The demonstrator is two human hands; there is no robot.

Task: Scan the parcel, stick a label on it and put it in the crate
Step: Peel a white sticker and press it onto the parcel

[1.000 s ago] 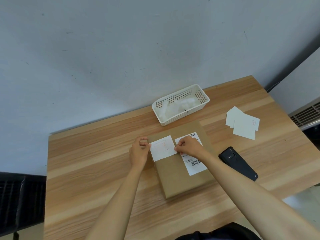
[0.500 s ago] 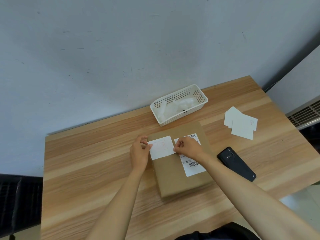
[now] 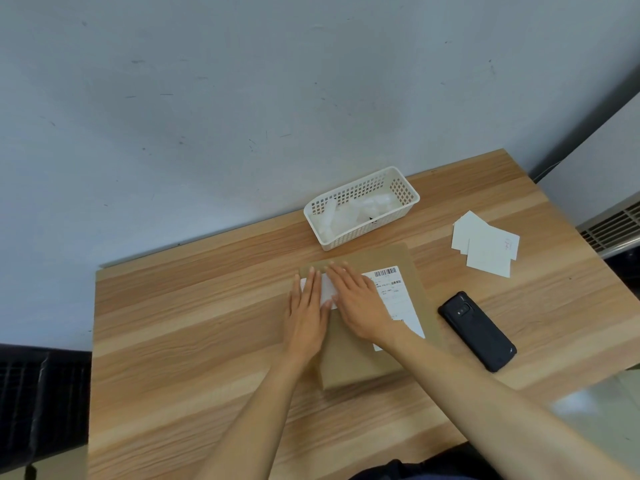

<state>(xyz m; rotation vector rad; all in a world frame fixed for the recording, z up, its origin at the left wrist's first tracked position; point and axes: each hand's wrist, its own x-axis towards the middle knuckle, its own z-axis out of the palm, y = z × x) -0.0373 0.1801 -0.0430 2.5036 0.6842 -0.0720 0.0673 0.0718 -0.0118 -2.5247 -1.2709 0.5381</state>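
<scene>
A flat brown parcel [image 3: 356, 358] lies in the middle of the wooden table [image 3: 180, 341]. It carries a printed barcode label [image 3: 398, 296] on its right half. A plain white label [image 3: 327, 292] lies on its upper left corner. My left hand [image 3: 306, 313] and my right hand [image 3: 360, 303] rest flat on that white label, palms down, fingers stretched out and hiding most of it. The white perforated crate [image 3: 401, 192] stands just behind the parcel, with crumpled white stuff inside.
A black phone-like scanner [image 3: 478, 330] lies right of the parcel. A loose pile of white labels [image 3: 485, 244] sits at the far right. A grey wall runs behind the table, and a vent grille [image 3: 613, 230] is at the right edge.
Both hands pinched the white label by its ends just above the parcel before. Now the label is down on the parcel and both hands lie flat on it.
</scene>
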